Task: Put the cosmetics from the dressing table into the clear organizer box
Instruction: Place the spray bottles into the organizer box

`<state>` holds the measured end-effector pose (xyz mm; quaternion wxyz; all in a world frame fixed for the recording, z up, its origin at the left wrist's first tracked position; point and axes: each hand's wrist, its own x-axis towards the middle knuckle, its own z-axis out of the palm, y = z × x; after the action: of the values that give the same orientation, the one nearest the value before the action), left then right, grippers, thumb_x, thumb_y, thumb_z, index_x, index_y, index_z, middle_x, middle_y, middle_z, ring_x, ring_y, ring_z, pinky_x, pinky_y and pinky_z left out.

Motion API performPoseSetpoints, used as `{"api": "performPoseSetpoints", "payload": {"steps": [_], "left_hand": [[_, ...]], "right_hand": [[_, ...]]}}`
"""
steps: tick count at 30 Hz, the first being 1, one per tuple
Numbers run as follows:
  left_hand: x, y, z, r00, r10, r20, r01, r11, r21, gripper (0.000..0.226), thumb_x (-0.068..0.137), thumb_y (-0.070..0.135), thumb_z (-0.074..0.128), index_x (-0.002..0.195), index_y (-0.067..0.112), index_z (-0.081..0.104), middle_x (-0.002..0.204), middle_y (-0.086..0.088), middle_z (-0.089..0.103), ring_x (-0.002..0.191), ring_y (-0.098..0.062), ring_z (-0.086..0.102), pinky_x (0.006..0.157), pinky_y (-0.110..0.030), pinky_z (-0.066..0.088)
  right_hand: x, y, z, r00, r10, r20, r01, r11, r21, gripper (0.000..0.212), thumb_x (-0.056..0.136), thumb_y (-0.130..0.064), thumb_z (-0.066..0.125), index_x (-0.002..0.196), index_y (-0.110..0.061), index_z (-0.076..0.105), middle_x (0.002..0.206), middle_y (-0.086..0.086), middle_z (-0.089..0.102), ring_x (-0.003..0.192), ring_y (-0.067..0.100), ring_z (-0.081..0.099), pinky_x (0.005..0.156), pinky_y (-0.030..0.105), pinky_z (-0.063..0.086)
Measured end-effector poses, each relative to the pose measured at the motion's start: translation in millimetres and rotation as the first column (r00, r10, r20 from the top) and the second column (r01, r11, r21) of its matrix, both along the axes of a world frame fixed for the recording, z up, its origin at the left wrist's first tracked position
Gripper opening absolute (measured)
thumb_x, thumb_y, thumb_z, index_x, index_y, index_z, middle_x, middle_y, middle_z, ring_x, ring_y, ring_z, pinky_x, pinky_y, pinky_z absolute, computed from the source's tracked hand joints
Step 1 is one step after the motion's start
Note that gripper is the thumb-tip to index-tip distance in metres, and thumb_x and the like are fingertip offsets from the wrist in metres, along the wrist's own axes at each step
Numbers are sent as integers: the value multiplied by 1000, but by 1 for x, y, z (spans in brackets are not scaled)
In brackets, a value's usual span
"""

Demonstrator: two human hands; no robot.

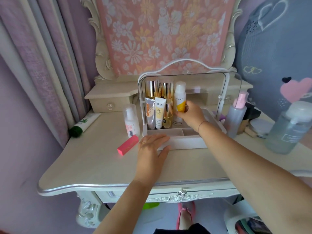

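Observation:
The clear organizer box (187,142) stands mid-table with its transparent lid (233,92) raised. Inside stand gold bottles (152,89), a silver tube (150,114), a BB tube (159,114) and a white-and-yellow KHIO bottle (180,100). My right hand (191,115) reaches into the box and grips the KHIO bottle low down. My left hand (152,146) lies flat, fingers apart, on the box's front left corner. Outside the box, to its left, are a small white bottle (130,120), a pink box (127,145) and a green-capped tube (85,123).
Right of the box stand a pink-capped spray bottle (236,114), a large clear bottle (290,129) and small jars (258,127). A raised drawer shelf (108,97) and cloth-covered mirror (165,34) run behind. Curtains hang left; the table's front edge (101,186) curves near me.

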<state>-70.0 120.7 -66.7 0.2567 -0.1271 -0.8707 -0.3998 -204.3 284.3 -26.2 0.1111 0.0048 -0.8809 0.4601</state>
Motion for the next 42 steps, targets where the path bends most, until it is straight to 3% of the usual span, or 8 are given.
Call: {"api": "performPoseSetpoints", "payload": {"steps": [17,21,24,27,30,33,37,42], "left_hand": [[4,3,5,1000,25,-4,-25,999,-21,30,76,8,72,104,20,71,110,6,67,105,-15,55,93,-26,33],[3,2,3,999,33,-17,-33,999,-20,31,75,7,74,103,20,72,108,6,67,103,-16,55,92,-26,32],[-1,3,1,998,51,-30,-53,997,-60,29,75,9,74,102,18,72,106,2,69,102,-22,57,93,-30,34],[-7,9,4,998,60,-12,-61,992,-109,25,76,21,66,100,19,72,100,0,71,97,-26,60,92,-42,43],[-9,21,10,998,52,-23,-55,987,-149,22,77,25,63,96,21,73,94,2,73,93,-22,61,91,-45,42],[-11,24,9,998,51,-41,-56,989,-136,18,79,21,66,95,23,73,94,4,73,93,-20,61,92,-43,39],[-11,22,8,998,58,-16,-60,990,-128,20,81,17,70,99,24,72,98,2,71,98,-20,58,90,-26,25],[-11,22,7,998,61,-4,-61,989,-138,20,83,20,68,102,27,71,102,4,70,102,-17,56,91,-21,21]], "right_hand": [[4,3,8,1000,-22,15,21,997,76,42,77,-30,75,103,-6,54,97,8,64,90,24,61,68,29,40],[50,11,11,973,-68,-221,75,997,24,34,80,-24,73,105,-9,57,106,7,61,95,21,58,78,31,48],[99,33,7,872,-191,-451,160,981,-106,22,81,-18,72,98,-11,60,95,3,64,84,20,61,77,35,54],[123,63,4,747,-409,-524,336,913,-233,22,80,-18,73,92,-11,57,91,0,60,80,20,58,74,29,49],[119,85,1,679,-564,-471,471,826,-310,39,74,-23,77,103,-11,55,100,3,53,85,19,53,75,24,43],[107,94,-1,686,-599,-412,513,801,-310,51,71,-26,78,113,-9,55,107,3,51,90,16,50,78,25,43],[92,94,-7,698,-607,-379,555,794,-250,54,69,-33,77,114,-12,56,114,5,54,99,23,54,80,38,49],[85,87,-12,675,-645,-358,625,758,-187,51,70,-37,76,111,-13,58,114,7,56,100,29,57,77,41,52]]}}
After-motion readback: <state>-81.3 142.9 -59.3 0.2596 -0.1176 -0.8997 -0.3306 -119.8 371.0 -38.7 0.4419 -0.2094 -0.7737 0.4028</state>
